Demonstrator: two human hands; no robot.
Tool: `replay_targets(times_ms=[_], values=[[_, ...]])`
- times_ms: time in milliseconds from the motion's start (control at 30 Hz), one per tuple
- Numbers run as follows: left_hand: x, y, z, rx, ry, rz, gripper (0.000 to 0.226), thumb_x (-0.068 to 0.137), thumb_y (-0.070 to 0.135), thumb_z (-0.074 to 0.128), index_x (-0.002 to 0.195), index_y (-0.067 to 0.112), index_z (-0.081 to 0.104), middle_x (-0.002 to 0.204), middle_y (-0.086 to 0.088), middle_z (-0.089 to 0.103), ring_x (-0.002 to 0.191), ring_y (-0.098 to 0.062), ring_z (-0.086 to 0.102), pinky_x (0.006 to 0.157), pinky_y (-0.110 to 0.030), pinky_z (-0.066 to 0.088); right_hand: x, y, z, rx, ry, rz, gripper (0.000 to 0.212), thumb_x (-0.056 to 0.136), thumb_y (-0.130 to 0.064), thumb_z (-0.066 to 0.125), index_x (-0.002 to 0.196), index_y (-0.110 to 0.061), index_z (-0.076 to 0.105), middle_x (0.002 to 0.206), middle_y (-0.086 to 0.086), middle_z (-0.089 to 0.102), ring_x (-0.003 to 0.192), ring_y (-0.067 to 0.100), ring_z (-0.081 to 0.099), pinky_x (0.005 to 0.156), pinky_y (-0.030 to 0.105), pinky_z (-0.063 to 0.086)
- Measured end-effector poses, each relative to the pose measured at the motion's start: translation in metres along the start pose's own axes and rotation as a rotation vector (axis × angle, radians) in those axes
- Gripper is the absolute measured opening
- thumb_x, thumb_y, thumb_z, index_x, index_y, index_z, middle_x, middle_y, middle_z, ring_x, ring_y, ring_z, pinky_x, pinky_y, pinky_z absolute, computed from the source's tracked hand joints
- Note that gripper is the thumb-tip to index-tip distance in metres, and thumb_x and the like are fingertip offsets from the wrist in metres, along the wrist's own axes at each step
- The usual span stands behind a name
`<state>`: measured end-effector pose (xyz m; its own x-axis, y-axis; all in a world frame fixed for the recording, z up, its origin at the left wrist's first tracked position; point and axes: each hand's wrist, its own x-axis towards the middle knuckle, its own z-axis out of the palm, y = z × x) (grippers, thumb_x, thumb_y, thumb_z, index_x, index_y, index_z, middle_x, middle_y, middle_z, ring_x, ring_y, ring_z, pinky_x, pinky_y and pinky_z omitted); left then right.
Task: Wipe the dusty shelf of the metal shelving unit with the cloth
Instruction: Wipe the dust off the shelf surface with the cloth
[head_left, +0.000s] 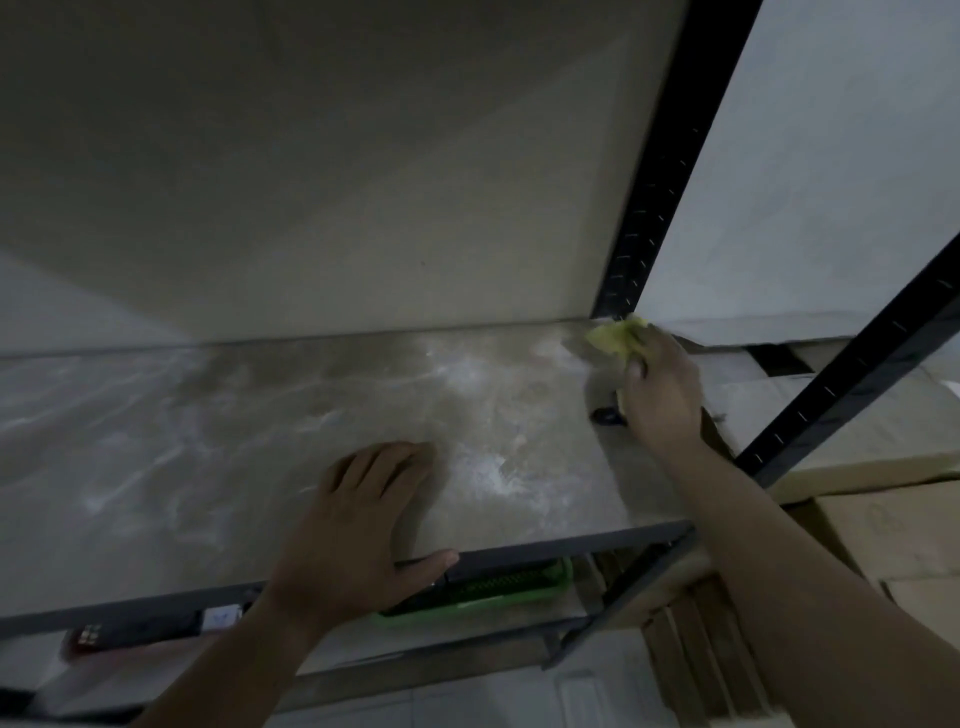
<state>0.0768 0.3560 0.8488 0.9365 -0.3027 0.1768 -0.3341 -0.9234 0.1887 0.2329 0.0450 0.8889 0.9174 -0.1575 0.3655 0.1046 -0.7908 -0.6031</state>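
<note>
**Cloth held down in the far corner of the dusty shelf**

The right hand (662, 389) grasps a yellow-green cloth (618, 338), fingers curled round it, and holds it down on the shelf (260, 441) at the far right corner. The cloth pokes out beyond the fingertips, right at the foot of the black upright post (654, 171) that rises just past the hand. A second black upright (852, 374) slants to the right of that forearm, nearer the camera. Just beside the heel of the right hand, on its left, lies a small dark object (605, 414); what it is cannot be told.

The left hand (358, 525) lies released, palm down, flat on the shelf near its front edge, well apart from the right hand and to its left. Its fingers are straight and close together, pointing towards the back, and its thumb reaches over the grey front rail (571, 545).

Pale dust (467, 369) lies in streaks and patches on the shelf between the two hands and far out to the left of the left hand; one thick white patch sits just right of the left fingertips. Beyond both hands a beige wall (363, 182) stands behind the shelf.

Below the left thumb, on a lower level, is a green tray (483, 597) with something dark in it. To the right of the right forearm, outside the unit, are stacked cardboard boxes (883, 519)
</note>
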Motion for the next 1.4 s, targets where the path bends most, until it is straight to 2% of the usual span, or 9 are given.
replay_targets(times_ms=[167,300,533,700,833,900,1067,1233,1400], values=[[0.001,0.0,0.0,-0.007,0.005,0.005,0.091,0.087,0.084,0.043,0.152,0.02,0.046,0.154,0.001,0.045,0.14,-0.024,0.044,0.114,-0.046,0.037,-0.01,-0.014,0.03,-0.317,-0.201,-0.012,0.03,0.092,-0.025,0.049,0.119,-0.017,0.058,0.121,0.009,0.061,0.104,0.027,0.061,0.084,0.041,0.054],[0.0,0.0,0.0,-0.005,0.001,0.002,0.091,0.087,0.085,0.043,0.152,0.022,0.046,0.155,0.003,0.043,0.142,-0.022,0.042,0.115,-0.043,0.035,-0.01,-0.029,0.027,0.072,-0.383,-0.173,0.036,0.089,-0.016,0.052,0.121,-0.03,0.063,0.115,-0.002,0.068,0.086,0.016,0.068,0.078,0.035,0.058],[0.002,-0.001,-0.001,0.004,-0.006,0.008,0.089,0.084,0.084,0.046,0.147,0.021,0.051,0.152,0.003,0.046,0.14,-0.023,0.044,0.113,-0.042,0.035,0.042,-0.011,0.034,0.031,-0.147,0.198,0.042,0.094,-0.015,0.046,0.135,-0.022,0.05,0.129,0.008,0.059,0.112,0.027,0.059,0.094,0.033,0.046],[0.003,-0.001,0.0,0.026,0.061,0.046,0.086,0.082,0.082,0.054,0.14,0.019,0.057,0.149,0.001,0.05,0.135,-0.024,0.048,0.11,-0.04,0.031,0.032,-0.036,0.058,-0.286,-0.267,-0.025,0.034,0.092,-0.019,0.046,0.124,-0.018,0.058,0.12,0.012,0.062,0.102,0.031,0.061,0.085,0.039,0.053],[0.004,0.0,0.0,0.035,0.071,0.055,0.086,0.083,0.082,0.051,0.142,0.02,0.056,0.149,0.001,0.051,0.134,-0.024,0.049,0.108,-0.039,0.032,0.01,-0.069,0.064,0.118,-0.473,-0.232,0.039,0.09,-0.012,0.048,0.125,-0.022,0.062,0.114,0.004,0.07,0.088,0.022,0.068,0.078,0.025,0.052],[0.003,-0.001,-0.001,0.038,0.068,0.054,0.086,0.083,0.083,0.05,0.142,0.02,0.056,0.149,0.001,0.051,0.134,-0.024,0.048,0.108,-0.039,0.032,0.022,-0.062,0.053,0.198,-0.396,-0.147,0.038,0.091,-0.011,0.047,0.123,-0.023,0.063,0.097,0.005,0.072,0.072,0.02,0.069,0.067,0.021,0.053],[0.004,-0.001,0.0,0.043,0.088,0.051,0.086,0.079,0.082,0.056,0.136,0.018,0.061,0.146,0.0,0.054,0.132,-0.024,0.05,0.107,-0.037,0.033,0.061,-0.01,0.033,-0.086,0.026,0.07,0.039,0.086,-0.011,0.049,0.123,-0.016,0.06,0.126,0.008,0.059,0.104,0.035,0.055,0.093,0.04,0.046],[0.003,0.0,0.0,0.043,0.107,0.061,0.085,0.078,0.08,0.06,0.134,0.016,0.062,0.144,-0.002,0.055,0.131,-0.025,0.05,0.107,-0.038,0.033,0.051,-0.02,0.054,-0.429,-0.231,0.052,0.039,0.09,-0.027,0.043,0.127,-0.022,0.055,0.133,0.01,0.05,0.115,0.033,0.047,0.094,0.045,0.045],[0.003,0.001,-0.001,0.027,0.1,0.051,0.086,0.075,0.08,0.061,0.136,0.018,0.061,0.146,0.0,0.054,0.132,-0.024,0.049,0.108,-0.038,0.032,0.025,-0.05,0.051,0.077,-0.498,-0.234,0.031,0.086,-0.023,0.052,0.114,-0.028,0.066,0.119,-0.006,0.062,0.096,0.012,0.063,0.085,0.029,0.053]])
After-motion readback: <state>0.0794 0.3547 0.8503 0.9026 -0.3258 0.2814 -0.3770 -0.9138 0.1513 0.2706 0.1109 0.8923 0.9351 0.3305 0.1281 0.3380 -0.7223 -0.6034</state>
